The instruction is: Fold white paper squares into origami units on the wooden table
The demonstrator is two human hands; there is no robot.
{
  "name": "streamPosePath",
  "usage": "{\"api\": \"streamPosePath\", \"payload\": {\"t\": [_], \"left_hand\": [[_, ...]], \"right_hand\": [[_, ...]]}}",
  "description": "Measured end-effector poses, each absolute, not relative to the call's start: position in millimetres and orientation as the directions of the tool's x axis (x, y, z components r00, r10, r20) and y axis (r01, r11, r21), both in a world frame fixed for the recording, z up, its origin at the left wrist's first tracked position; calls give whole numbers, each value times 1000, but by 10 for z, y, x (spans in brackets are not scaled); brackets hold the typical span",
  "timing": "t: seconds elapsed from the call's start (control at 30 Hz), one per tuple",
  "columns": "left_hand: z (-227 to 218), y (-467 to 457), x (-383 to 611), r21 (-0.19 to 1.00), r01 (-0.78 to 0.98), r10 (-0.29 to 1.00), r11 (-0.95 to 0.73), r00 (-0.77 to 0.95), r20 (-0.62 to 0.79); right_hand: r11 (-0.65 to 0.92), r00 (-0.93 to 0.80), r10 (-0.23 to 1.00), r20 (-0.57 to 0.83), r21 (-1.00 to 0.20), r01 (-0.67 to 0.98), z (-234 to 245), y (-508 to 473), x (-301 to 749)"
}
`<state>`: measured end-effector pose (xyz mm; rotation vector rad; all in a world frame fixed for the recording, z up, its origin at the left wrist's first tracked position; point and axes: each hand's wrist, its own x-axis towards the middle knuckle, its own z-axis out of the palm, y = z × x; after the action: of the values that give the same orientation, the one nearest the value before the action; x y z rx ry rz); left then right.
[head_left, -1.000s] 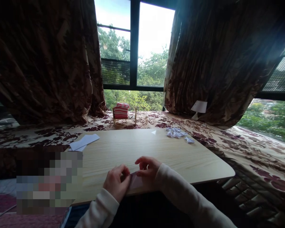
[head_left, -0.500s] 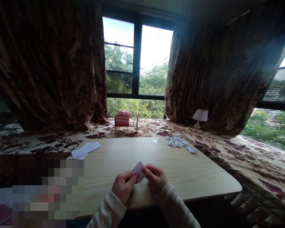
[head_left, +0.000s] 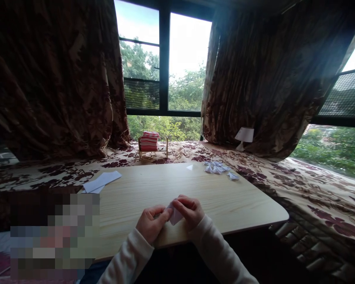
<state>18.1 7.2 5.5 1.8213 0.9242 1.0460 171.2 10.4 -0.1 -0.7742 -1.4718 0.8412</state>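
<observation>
Two bare hands, off-white long sleeves. Left hand (head_left: 152, 225) is closed in a pinch, thumb on top, on the left side of a small folded white paper piece (head_left: 176, 217). Right hand (head_left: 189, 211) has thumb and fingers pinched together on its upper right side — fingertips partly hide the paper, exact folds can't be told. Paper piece sits between the hands, over the near part of a pale wood-grain tabletop (head_left: 136, 201); can't tell if it touches the surface.

Pixelated block covers the lower left. Overlapping flat white paper strips (head_left: 103, 182) lie at the table's left edge. Far right side: one folded white paper triangle (head_left: 232, 176) just beside a cluster of similar folded white paper triangles (head_left: 216, 168). Small flat white triangle (head_left: 189, 167) near the far edge, left of the cluster.

Beyond the table — floral beige-and-maroon cloth (head_left: 183, 149), holding a small wooden rack (head_left: 167, 150) with red-and-white striped folded fabric (head_left: 149, 141), plus a small white table lamp (head_left: 245, 135) to the right. Dark patterned curtains (head_left: 56, 79) flank a dark-framed window (head_left: 163, 63); green trees (head_left: 186, 92) outside.
</observation>
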Motion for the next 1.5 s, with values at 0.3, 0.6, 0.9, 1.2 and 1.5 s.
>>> {"api": "streamPosePath", "payload": {"t": [0.3,0.6,0.9,1.2,1.5], "left_hand": [[133,21,173,850,234,858,-472,345,382],[127,-6,200,842,260,860,-474,345,377],[126,-15,238,864,252,866,-436,378,327],[147,-15,277,883,226,850,-412,445,282],[161,-15,297,865,198,807,-462,497,318]], "right_hand": [[481,-85,874,478,-876,27,-27,100,1686],[405,-117,907,405,-914,-20,-52,114,1693],[477,-24,879,477,-877,56,-38,106,1685],[446,-46,894,446,-895,4,-68,124,1689],[504,-103,863,495,-859,91,33,30,1675]]}}
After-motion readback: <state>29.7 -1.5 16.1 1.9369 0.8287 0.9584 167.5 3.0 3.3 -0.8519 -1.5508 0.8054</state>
